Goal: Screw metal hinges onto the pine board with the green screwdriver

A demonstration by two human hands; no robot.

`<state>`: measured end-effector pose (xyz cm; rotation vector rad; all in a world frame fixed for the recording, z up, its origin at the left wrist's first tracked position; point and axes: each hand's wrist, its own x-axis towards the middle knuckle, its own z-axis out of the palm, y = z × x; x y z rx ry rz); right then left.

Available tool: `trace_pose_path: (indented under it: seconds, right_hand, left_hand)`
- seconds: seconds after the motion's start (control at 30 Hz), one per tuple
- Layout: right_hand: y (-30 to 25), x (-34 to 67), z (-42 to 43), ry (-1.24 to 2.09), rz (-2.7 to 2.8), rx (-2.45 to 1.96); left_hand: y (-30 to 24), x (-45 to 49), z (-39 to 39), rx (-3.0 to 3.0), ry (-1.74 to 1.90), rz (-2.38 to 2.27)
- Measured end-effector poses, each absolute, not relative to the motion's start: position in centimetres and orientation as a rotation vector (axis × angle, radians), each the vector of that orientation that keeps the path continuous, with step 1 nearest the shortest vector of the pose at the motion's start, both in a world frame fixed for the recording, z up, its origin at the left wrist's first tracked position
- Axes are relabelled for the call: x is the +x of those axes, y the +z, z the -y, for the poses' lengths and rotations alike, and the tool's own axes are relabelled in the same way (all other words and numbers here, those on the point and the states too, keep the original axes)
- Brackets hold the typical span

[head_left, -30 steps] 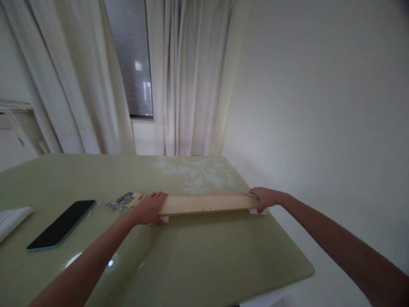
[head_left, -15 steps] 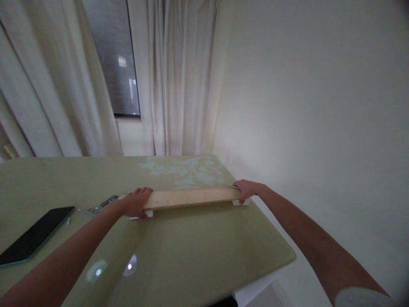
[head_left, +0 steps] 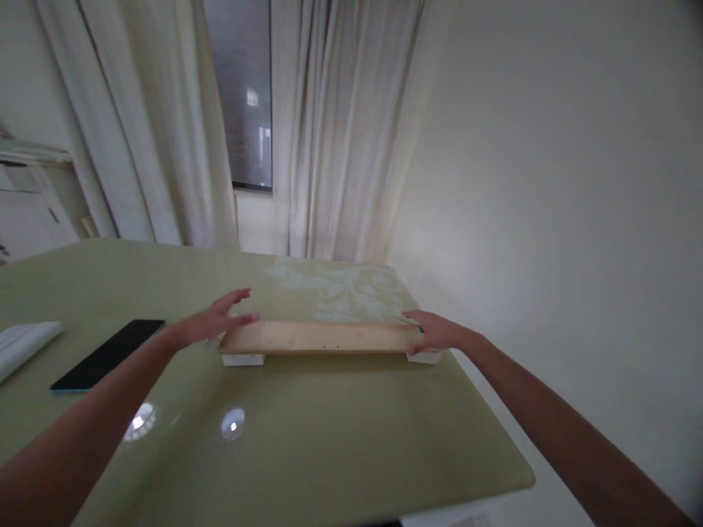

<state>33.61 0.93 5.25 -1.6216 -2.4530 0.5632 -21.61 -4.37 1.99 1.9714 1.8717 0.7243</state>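
A pale wooden board [head_left: 315,337] lies level across two white blocks, one under its left end [head_left: 243,359] and one under its right end [head_left: 423,357]. Small dark holes dot the board's near part. My left hand [head_left: 217,318] hovers by the left end, fingers spread and holding nothing. At the other end my right hand [head_left: 436,331] grips the board, fingers behind and thumb in front. A small dark green bit shows beside that hand; its kind is unclear.
A black tablet-like slab [head_left: 113,356] lies on the green glossy table [head_left: 329,439], left of my left forearm. Farther left is a white object [head_left: 27,342]. The wall [head_left: 549,183] rises along the table's right side, and curtains [head_left: 351,146] hang behind.
My left hand has let go of the board's left end and lifted up and left with its fingers spread. My right hand remains at the right end. The view has turned left.
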Motion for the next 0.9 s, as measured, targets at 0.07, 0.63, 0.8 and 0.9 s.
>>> trace_pose_path:
  seconds: [0.07,0.63,0.8,0.9]
  right_hand:
    - [5.2,32.5,0.5,0.580,2.277,-1.508]
    - [-5.5,19.2,10.1,0.879,1.718,-0.978]
    - [-5.6,18.8,10.3,0.902,1.749,-0.941]
    - [-5.6,18.3,10.1,0.920,1.748,-0.927]
  left_hand:
    - [2.4,-23.0,4.7,1.676,1.045,-1.989]
    - [-2.5,-22.3,8.0,1.905,0.335,-2.517]
    - [-1.9,-22.4,8.4,1.931,0.696,-2.516]
    - [-1.0,-21.7,8.9,1.662,1.147,-2.465]
